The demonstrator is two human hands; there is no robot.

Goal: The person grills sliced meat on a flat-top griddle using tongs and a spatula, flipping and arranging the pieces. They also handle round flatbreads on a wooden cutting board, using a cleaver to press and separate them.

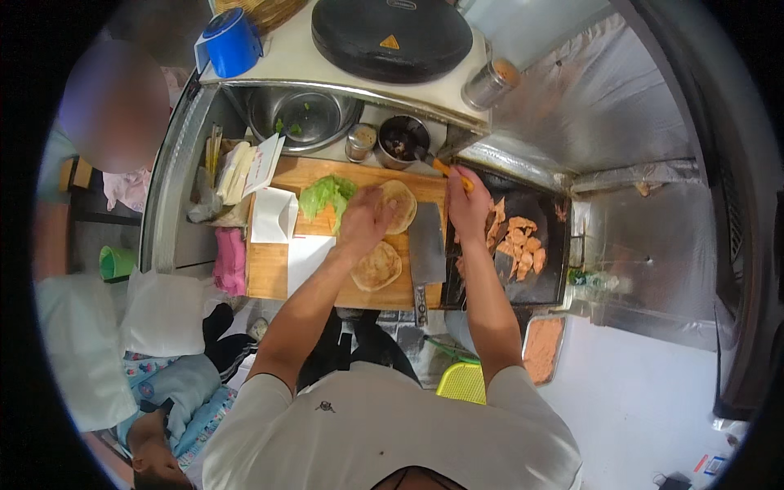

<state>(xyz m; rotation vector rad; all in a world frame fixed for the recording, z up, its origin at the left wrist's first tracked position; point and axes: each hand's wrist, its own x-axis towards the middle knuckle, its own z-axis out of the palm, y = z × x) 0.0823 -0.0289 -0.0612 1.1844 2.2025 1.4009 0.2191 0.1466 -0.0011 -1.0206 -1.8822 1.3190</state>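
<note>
My left hand [365,222] is at the left edge of a round flatbread [401,207] on the wooden cutting board [266,269]; its thumb reaches over the bread, and its grip is partly hidden. A second flatbread [376,266] lies nearer me. Lettuce leaves [324,196] lie left of that hand. My right hand [468,199] grips the orange handle [444,166] of a utensil. Its far end goes towards a metal cup [403,141] holding dark sauce. Between my hands, a cleaver [427,242] lies flat on the board.
Meat pieces [523,245] sit on the black griddle [545,291] at right. White paper bags [274,214] are on the board's left. A steel bowl [294,119] and a shaker jar [361,142] stand behind it. A black round electric griddle [392,43] occupies the shelf. Other people are at left.
</note>
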